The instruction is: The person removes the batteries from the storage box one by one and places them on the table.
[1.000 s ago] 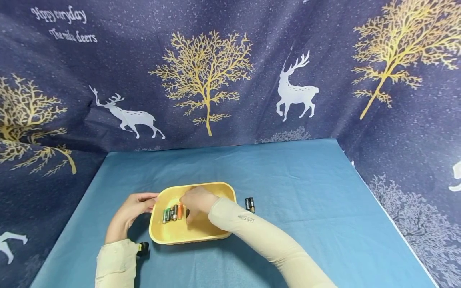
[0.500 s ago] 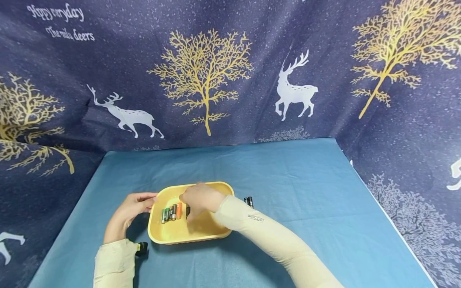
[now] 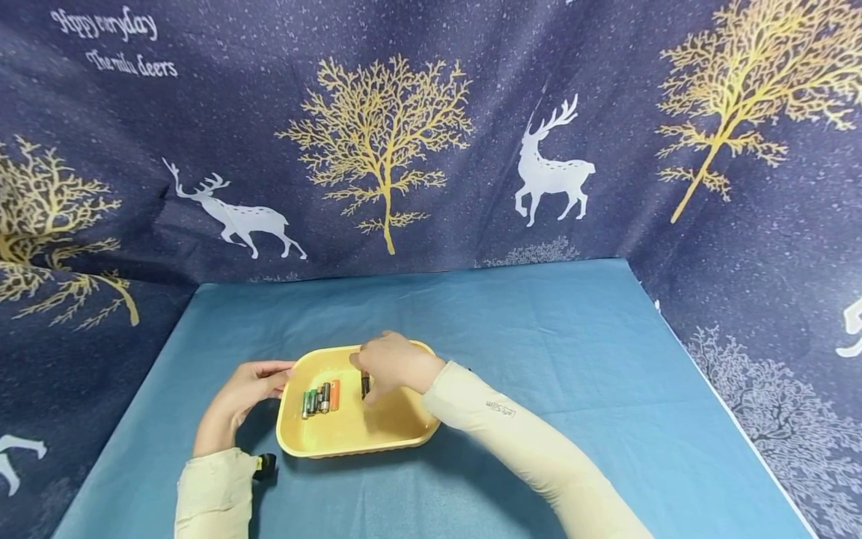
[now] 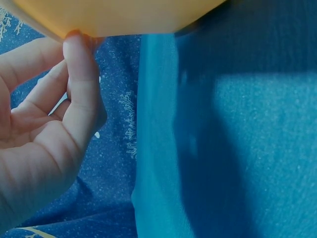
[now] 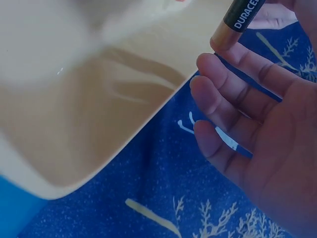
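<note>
My right hand (image 3: 397,364) is over the yellow plastic basin (image 3: 350,442), pinching a black and copper Duracell battery (image 3: 365,385). In the right wrist view that battery (image 5: 238,22) sits between thumb and index finger, its copper end down, while the other fingers (image 5: 210,94) curve loosely. My left hand (image 3: 245,393) pinches the basin's left rim; the left wrist view has the thumb (image 4: 81,74) against the basin wall (image 4: 124,17). Inside the basin, several batteries lie side by side at the left, green and dark ones (image 3: 316,400) with an orange one (image 3: 334,395) at the row's right end.
Blue cloth (image 3: 539,337) covers the table around the basin. A dark patterned curtain (image 3: 431,150) hangs behind and at the sides. A black strap piece (image 3: 266,466) sticks out from the left wrist. My right sleeve (image 3: 512,419) hides most of the cloth right of the basin.
My right hand has moved right and up from the battery row, taking the black battery with it. The sleeve now covers the two dark batteries on the cloth. My left hand keeps its place.
</note>
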{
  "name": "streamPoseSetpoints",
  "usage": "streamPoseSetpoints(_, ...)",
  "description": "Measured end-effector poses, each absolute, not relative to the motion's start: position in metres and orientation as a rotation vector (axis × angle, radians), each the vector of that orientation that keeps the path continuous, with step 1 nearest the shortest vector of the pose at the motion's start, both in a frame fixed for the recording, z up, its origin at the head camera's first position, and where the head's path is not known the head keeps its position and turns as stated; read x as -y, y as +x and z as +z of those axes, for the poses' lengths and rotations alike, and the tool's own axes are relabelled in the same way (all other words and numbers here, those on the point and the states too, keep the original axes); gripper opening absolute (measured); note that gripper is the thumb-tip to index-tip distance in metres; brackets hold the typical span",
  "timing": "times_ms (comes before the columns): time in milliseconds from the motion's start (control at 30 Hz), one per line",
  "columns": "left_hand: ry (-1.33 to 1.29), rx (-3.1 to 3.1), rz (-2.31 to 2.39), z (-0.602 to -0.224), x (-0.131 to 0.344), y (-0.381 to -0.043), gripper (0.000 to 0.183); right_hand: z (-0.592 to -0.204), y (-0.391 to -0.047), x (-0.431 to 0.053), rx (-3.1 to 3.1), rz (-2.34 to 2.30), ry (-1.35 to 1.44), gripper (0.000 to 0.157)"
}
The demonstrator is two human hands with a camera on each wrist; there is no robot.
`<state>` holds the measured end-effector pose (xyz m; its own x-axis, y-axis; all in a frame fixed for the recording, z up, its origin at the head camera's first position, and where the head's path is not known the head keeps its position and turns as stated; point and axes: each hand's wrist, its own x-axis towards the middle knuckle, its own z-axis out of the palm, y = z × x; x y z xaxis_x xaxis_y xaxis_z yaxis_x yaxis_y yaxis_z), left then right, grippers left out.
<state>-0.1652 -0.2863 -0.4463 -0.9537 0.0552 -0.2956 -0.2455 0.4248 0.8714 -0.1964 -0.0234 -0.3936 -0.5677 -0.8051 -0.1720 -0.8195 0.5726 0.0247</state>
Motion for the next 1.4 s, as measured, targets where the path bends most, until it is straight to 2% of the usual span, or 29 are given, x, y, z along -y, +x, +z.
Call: streamPoseSetpoints(1400, -0.165, -2.39, 1.536, -0.445, 0.288, -0.165, 0.042, -0.382, -0.202, -0.07, -2.764, -0.225, -1.195, 0.036)
